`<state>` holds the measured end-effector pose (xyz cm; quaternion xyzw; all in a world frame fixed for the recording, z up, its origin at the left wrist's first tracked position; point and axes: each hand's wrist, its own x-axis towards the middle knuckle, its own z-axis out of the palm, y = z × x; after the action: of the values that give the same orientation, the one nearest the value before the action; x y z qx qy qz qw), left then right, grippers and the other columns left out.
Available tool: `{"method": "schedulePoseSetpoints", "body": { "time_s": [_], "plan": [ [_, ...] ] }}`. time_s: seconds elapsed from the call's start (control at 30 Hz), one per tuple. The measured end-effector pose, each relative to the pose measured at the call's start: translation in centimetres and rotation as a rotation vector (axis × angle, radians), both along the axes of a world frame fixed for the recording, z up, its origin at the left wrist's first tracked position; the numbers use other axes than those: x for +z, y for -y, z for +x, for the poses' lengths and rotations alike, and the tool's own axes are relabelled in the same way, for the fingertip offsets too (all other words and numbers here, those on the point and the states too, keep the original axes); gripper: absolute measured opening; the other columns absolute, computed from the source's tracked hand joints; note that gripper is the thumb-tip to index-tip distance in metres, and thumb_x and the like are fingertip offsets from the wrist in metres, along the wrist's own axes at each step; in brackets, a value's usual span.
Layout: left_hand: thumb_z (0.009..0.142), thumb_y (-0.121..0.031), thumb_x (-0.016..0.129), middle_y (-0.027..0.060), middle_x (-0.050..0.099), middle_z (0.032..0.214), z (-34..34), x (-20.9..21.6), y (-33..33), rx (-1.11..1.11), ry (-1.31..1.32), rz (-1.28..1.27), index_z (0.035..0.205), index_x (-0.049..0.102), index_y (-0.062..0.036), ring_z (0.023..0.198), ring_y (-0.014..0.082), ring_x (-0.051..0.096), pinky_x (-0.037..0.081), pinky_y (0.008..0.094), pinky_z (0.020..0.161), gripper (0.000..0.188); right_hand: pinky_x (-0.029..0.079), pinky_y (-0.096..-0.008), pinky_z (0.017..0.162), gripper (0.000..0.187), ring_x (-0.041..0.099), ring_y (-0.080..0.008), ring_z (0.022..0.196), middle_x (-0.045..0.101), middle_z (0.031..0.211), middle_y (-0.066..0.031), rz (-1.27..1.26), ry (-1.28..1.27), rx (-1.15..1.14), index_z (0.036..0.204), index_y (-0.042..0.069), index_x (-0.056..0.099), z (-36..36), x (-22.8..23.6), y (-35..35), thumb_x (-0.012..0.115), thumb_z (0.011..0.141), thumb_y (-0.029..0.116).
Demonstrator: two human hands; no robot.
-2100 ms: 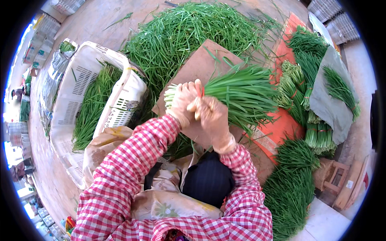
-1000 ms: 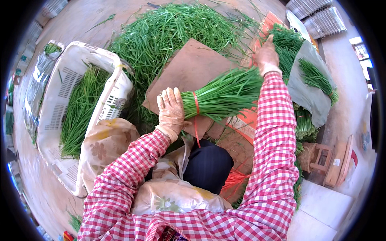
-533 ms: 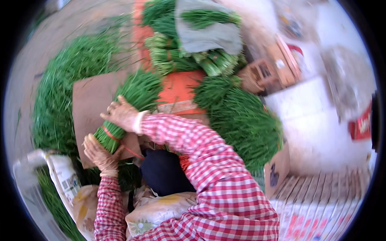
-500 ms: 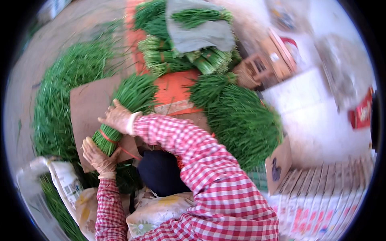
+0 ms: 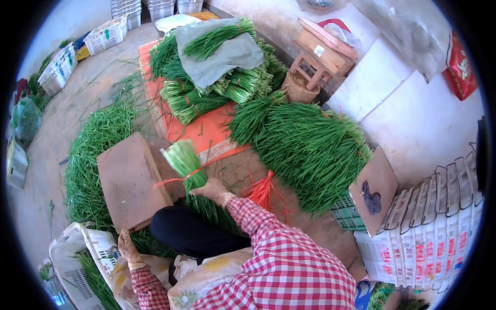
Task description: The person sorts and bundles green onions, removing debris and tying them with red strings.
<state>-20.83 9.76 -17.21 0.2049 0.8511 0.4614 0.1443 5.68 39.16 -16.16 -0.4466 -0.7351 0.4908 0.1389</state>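
Bundle (image 5: pixel 194 179) gripped in right hand (image 5: pixel 212 191) clears the board (image 5: pixel 129 178) edge; left hand (image 5: pixel 129 250), closure unclear, sits by its near corner.

Thin, smooth-looking plastic makes the red tie (image 5: pixel 194 173) round the leafy bundle (image 5: pixel 182 157); the grey sheet (image 5: pixel 219 59) is limp matt cloth, the brown board (image 5: pixel 129 178) matt, the stool (image 5: pixel 323 53) wooden, the basket (image 5: pixel 298 90) roughly woven

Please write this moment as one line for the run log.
Right hand: holds red-tied bundle of green leafy stalks; left hand: near brown rectangular board, contact unclear; white plastic crate: lower left
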Motion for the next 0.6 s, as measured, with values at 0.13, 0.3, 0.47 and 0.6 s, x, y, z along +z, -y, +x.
{"method": "schedulePoseSetpoints", "body": {
  "time_s": [0.13, 0.3, 0.47, 0.6],
  "plan": [
    [0.091, -0.022, 0.056, 0.0136, 0.063, 0.109, 0.1, 5.2, -6.7, -0.390, -0.398, 0.006, 0.115, 0.059, 0.0018, 0.102, 0.0190, 0.057, 0.043, 0.0280, 0.091, 0.033, 0.047, -0.0356, 0.081, 0.066, 0.064, -0.0268, 0.093, 0.067, 0.100, -0.0134, -0.290, -0.160, -0.024, 0.111, 0.010, 0.065, 2.0, 0.7, -2.5, 0.080, 0.060, 0.048],
    [0.089, -0.018, 0.062, 0.0063, 0.062, 0.113, 6.5, 13.8, -15.8, -0.539, 0.124, 0.281, 0.119, 0.057, 0.0001, 0.105, 0.0147, 0.056, 0.044, 0.0281, 0.091, 0.034, 0.046, -0.0336, 0.086, 0.070, 0.059, -0.0241, 0.102, 0.062, 0.111, -0.0129, -0.120, -0.392, -0.030, 0.125, 0.003, 0.050, 5.5, 4.6, -4.1, 0.080, 0.066, 0.025],
    [0.089, -0.019, 0.061, 0.0085, 0.064, 0.107, 0.9, 7.4, -12.2, -0.576, -0.100, -0.035, 0.117, 0.059, -0.0057, 0.097, 0.0213, 0.060, 0.048, 0.0329, 0.083, 0.031, 0.047, -0.0315, 0.085, 0.058, 0.057, -0.0174, 0.101, 0.063, 0.107, -0.0082, -0.394, -0.495, -0.193, 0.119, -0.002, 0.055, 8.0, 2.8, -5.2, 0.078, 0.069, 0.017],
    [0.088, -0.026, 0.060, 0.0123, 0.066, 0.093, -0.6, 8.6, -7.6, -0.411, -0.265, -0.414, 0.106, 0.063, -0.0016, 0.083, 0.0255, 0.063, 0.049, 0.0349, 0.075, 0.031, 0.048, -0.0281, 0.081, 0.046, 0.059, -0.0144, 0.092, 0.066, 0.101, -0.0055, -0.260, -0.603, -0.379, 0.109, 0.003, 0.062, 10.7, 5.8, -11.3, 0.077, 0.072, 0.027]
  ]
}}
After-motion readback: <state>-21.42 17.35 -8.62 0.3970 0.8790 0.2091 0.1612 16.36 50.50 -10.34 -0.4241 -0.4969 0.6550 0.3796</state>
